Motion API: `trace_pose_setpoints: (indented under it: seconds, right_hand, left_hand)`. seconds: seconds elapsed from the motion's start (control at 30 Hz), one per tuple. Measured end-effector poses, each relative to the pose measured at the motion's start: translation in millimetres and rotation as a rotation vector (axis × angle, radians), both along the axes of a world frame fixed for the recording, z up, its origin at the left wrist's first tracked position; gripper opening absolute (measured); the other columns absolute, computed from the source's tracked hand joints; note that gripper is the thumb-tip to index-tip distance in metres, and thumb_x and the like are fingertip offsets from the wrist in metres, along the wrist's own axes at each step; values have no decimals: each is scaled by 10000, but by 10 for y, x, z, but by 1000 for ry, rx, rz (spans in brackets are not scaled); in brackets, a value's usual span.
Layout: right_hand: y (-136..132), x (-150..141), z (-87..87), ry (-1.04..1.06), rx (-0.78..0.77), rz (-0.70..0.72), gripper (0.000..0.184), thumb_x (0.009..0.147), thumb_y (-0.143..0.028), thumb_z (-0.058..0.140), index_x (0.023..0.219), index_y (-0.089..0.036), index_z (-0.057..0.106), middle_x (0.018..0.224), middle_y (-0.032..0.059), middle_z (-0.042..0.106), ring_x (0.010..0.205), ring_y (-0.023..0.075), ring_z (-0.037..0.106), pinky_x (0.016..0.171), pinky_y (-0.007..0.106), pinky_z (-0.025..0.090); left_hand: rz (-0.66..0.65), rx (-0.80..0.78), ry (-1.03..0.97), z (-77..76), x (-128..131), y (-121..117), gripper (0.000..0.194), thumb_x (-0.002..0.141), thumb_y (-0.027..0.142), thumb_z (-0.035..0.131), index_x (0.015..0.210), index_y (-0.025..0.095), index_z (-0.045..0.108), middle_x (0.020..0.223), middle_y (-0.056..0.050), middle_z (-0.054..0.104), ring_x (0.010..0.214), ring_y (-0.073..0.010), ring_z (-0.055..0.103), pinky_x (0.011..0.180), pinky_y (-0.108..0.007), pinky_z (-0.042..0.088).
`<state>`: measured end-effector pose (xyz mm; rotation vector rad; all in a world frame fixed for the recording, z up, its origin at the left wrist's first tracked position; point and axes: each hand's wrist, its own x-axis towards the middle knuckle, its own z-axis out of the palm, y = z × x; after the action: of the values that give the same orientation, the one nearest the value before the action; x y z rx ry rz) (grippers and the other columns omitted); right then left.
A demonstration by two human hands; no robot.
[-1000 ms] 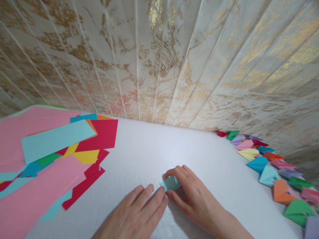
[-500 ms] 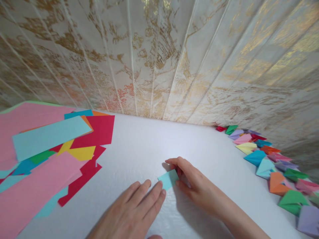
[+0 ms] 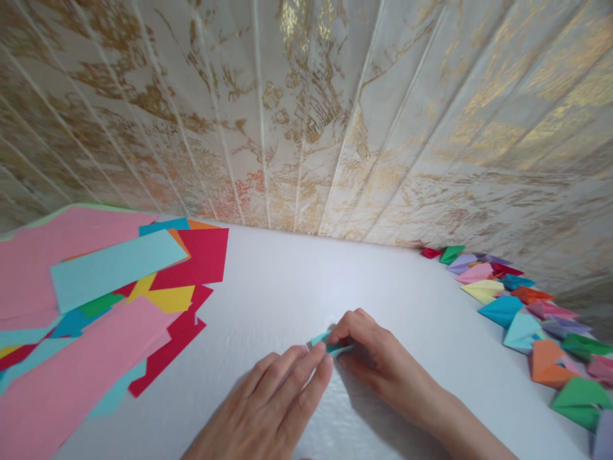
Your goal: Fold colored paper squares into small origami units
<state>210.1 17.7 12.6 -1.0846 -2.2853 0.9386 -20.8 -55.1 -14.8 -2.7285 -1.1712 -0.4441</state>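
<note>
l hand (image 3: pixel 268 402) bottom ctr, fingers extended, tips on the lt-blue paper (image 3: pixel 319 337) just below mid-frame; r hand (image 3: pixel 383 364) pinching its right end, narrow grip. prob. v. light, bendy, creases easily: take edges. folded papers (image 3: pixel 500 310) beyond, along right edge.

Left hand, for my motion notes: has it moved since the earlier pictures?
Yes: judged against the gold-patterned white backdrop, the bare left hand has shifted slightly forward and right.

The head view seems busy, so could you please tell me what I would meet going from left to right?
Long pink paper strip → left hand → small light-blue paper → right hand → pale yellow folded paper → nearest green folded paper.
</note>
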Motion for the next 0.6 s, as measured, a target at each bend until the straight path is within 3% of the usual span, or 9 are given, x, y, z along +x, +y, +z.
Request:
trace_pose_setpoints:
  seconds: [0.13,0.3,0.43,0.6]
  right_hand:
    - [38,-18,-62,-52,224,93,357,752,102,462,857,-209,602,870,31,622,889,207,535,780,324,444]
    - [20,18,42,-218,383,151,333,801,73,507,906,-213,640,941,40,667,921,214,532,830,344,437]
    - [-93,60,122,-291,372,139,324,830,10,547,1016,-224,672,1031,62,670,940,230,537,830,369,437]
    - [-152,111,21,-151,244,57,128,916,-118,640,948,-229,693,947,44,671,897,219,542,808,374,430]
  left_hand:
    - [8,-2,-25,8,-4,-3,607,974,363,551,1497,101,387,1488,-102,528,1355,-249,429,1104,-351,385]
    - [-56,47,-9,-18,-42,58,609,921,489,628,1433,184,503,1447,-78,571,1312,-261,468,1050,-347,426]
    - [-92,103,-1,-90,-40,110,557,918,514,622,1373,198,566,1429,-74,586,1289,-266,476,1033,-346,411]
    - [-101,179,-48,-285,-42,103,445,957,417,530,1347,210,581,1382,-41,618,1258,-253,477,1034,-346,391]
